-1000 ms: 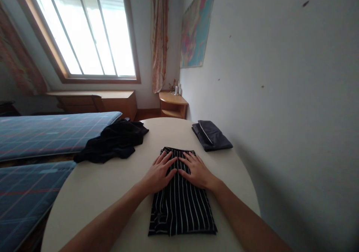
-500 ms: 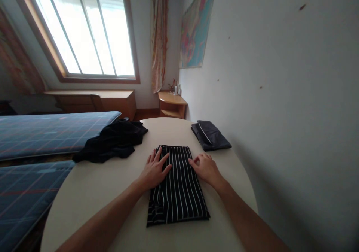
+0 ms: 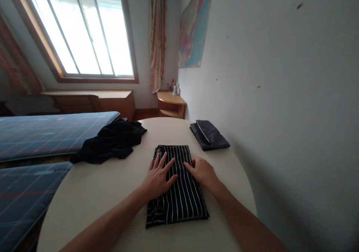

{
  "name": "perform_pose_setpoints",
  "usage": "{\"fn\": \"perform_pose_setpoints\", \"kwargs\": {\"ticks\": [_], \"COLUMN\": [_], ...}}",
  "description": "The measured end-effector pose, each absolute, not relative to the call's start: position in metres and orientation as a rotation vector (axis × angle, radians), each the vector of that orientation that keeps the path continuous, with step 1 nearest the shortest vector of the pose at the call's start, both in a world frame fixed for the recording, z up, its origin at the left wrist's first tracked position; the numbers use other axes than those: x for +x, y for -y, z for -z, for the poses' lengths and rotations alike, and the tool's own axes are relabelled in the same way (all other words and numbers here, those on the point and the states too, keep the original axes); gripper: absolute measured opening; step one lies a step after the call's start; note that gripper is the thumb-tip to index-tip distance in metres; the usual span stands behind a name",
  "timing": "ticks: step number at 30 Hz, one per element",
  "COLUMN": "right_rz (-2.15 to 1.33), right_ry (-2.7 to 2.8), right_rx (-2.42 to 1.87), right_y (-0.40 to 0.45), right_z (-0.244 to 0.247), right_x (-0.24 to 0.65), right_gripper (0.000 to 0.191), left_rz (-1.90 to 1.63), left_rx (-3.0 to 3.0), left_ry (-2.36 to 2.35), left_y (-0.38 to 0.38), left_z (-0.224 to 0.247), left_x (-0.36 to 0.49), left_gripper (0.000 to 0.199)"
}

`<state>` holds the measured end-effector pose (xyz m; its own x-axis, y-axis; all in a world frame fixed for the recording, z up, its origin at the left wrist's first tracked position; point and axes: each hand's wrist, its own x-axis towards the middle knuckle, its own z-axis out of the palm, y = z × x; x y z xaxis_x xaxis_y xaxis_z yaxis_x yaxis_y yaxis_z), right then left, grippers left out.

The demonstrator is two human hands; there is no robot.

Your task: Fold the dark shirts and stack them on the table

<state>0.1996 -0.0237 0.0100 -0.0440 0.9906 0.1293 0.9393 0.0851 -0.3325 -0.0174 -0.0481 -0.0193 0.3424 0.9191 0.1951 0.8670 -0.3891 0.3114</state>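
A black garment with white stripes [image 3: 183,196], folded into a long rectangle, lies flat on the round cream table [image 3: 117,192]. Its kind cannot be made out from the folds. My left hand [image 3: 157,179] rests palm down on its left part, fingers spread. At the right edge, my right hand [image 3: 204,172] has its thumb over the top of the cloth. The other fingers curl at the edge, their tips partly hidden. Beyond my right hand sits a dark folded cloth item [image 3: 214,136] with a pale line along one fold.
Crumpled black cloth [image 3: 112,141] spills over the table's far left edge towards blue plaid mattresses [image 3: 56,130]. A white wall [image 3: 294,132] runs along the right. A small wooden corner shelf [image 3: 171,97] stands behind, near the window [image 3: 86,35].
My left hand has slid slightly right and nearer on the striped garment. My right hand has moved in, its thumb now over the garment's right edge.
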Motion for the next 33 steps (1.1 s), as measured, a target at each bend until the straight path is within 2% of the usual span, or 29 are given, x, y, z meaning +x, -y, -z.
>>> {"fn": "perform_pose_setpoints", "kwargs": {"ticks": [7, 12, 13, 18, 23, 28, 33], "right_rz": [-0.471, -0.563, -0.566, -0.587, -0.422, -0.25, -0.162], "right_ry": [1.862, 1.812, 1.85, 1.946, 1.997, 2.129, 2.23], "right_rx": [-1.815, -1.632, -1.557, -1.359, -1.371, -1.4, -1.413], "right_y": [0.023, 0.023, 0.023, 0.013, -0.01, -0.044, -0.081], "right_z": [-0.007, 0.001, 0.001, -0.011, -0.031, -0.058, -0.092], "right_x": [0.192, 0.189, 0.19, 0.203, 0.22, 0.226, 0.225], "right_gripper": [0.038, 0.068, 0.068, 0.038, 0.039, 0.041, 0.041], "left_rz": [-0.615, -0.711, -0.736, -0.883, -0.837, -0.503, -0.449], "left_rx": [2.367, 2.341, 2.345, 2.312, 2.289, 2.327, 2.323], "left_ry": [-1.703, -1.688, -1.664, -1.572, -1.804, -1.968, -1.952], "left_y": [0.046, 0.042, 0.041, 0.032, 0.016, 0.011, 0.013], "left_z": [0.021, 0.024, 0.025, 0.02, 0.023, 0.03, 0.027], "left_x": [-0.005, -0.001, -0.001, -0.009, -0.029, -0.039, -0.038], "left_gripper": [0.062, 0.061, 0.061, 0.053, 0.045, 0.05, 0.052]}}
